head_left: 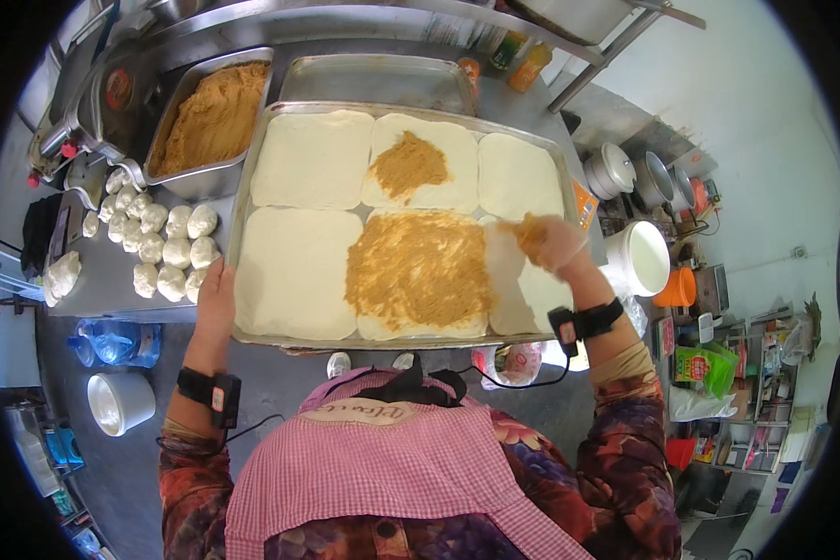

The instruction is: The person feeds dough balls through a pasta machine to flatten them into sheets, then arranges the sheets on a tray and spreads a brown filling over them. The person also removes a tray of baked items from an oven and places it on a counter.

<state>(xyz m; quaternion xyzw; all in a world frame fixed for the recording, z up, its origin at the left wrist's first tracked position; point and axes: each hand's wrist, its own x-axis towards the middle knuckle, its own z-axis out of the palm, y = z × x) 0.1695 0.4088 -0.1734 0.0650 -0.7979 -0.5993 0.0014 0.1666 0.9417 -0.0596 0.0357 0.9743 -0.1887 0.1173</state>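
Note:
A large metal baking tray (240, 201) lies in front of me with several flat, pale dough sheets (299, 271) laid out in two rows. Brown paste (420, 271) covers most of the near middle sheet in a thin, streaky layer. On the far middle sheet sits a smaller patch of paste (409, 166). My right hand (555, 245), smeared and closed round a lump of brown paste (530, 235), is over the near right sheet. At the tray's left rim my left hand (217, 299) grips the edge, close beside the dough balls.
Several dough balls (175, 252) stand on the steel table at left. Behind them is a deep metal pan (152, 154) of brown filling. Another metal tray (373, 82) lies behind the baking tray, with bottles (530, 68) at its right. A white bucket (639, 259) stands at right.

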